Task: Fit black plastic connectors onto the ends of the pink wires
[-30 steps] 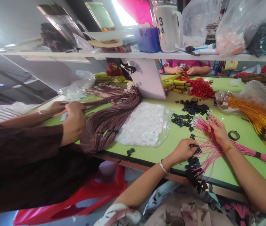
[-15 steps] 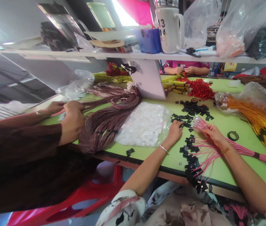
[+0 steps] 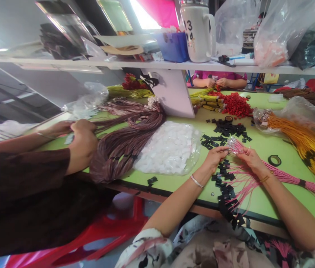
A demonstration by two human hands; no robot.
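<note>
My right hand (image 3: 251, 160) is closed round a bundle of thin pink wires (image 3: 283, 174) near their ends, with silvery tips (image 3: 232, 145) pointing up and left. Beside those tips my left hand (image 3: 215, 160) is pinched, its fingertips almost at the wire ends; a small black connector housing appears to be between them, mostly covered by the fingers. Below my hands, several pink wires run into a row of black connector housings (image 3: 227, 191) reaching the table's front edge. Loose black housings (image 3: 230, 128) lie in a pile just beyond my hands.
A clear bag of white pieces (image 3: 170, 147) and brown wire bundles (image 3: 124, 145) lie to the left, where a co-worker's hands (image 3: 82, 141) work. Black tape (image 3: 274, 160) and orange wires (image 3: 299, 134) lie right. A shelf (image 3: 146, 65) crosses above; another person sits opposite.
My left hand has moved from the loose black housings rightward to the pink wire tips. My right hand stays in place with the wires. The view has shifted slightly.
</note>
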